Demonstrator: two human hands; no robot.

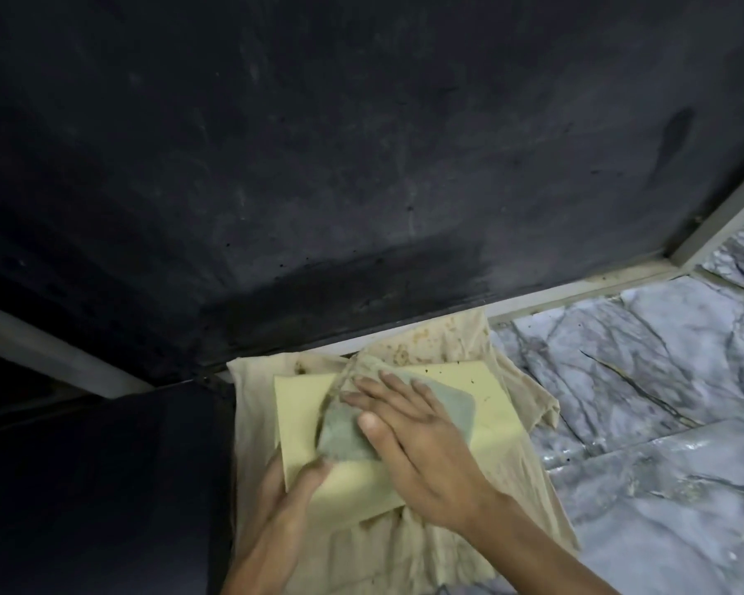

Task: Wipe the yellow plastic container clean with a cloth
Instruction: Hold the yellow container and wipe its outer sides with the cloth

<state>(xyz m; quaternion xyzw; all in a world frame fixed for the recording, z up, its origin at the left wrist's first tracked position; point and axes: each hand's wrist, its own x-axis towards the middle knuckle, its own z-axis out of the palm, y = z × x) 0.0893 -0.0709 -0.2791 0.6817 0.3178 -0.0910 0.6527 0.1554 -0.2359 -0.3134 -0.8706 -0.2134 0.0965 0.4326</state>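
Overhead, a broad black wall (318, 143) filled most of the view, its face scuffed and streaked, and it met a pale ledge (576, 289) that ran along its lower edge. Beyond the yellow container, to its right, lay a marbled grey-white surface (662, 401) veined with dark lines. A dark panel (104, 487) stood to the container's left.

Under the container a large beige cloth (447, 547) was spread, wrinkled, stained with brownish specks near the ledge, and hanging past the container on every side that showed. The yellow container (301, 414) itself sat on that cloth, close to the foot of the black wall, a flat rectangular box seen from above with a few dark crumbs on its far right corner.

On top of the container a fold of the cloth (349, 435) looked grey-green and damp, bunched toward the container's far edge. The right hand (413, 448) lay palm down across that fold, its fingers (374, 386) stretched out nearly flat and pressing the cloth against the container's top rather than curling around anything. The left hand (288, 487) was at the container's near left corner, thumb on the top face by the damp fold and the other fingers tucked beneath the edge, so it gripped the container at that corner; how tightly could not be told.
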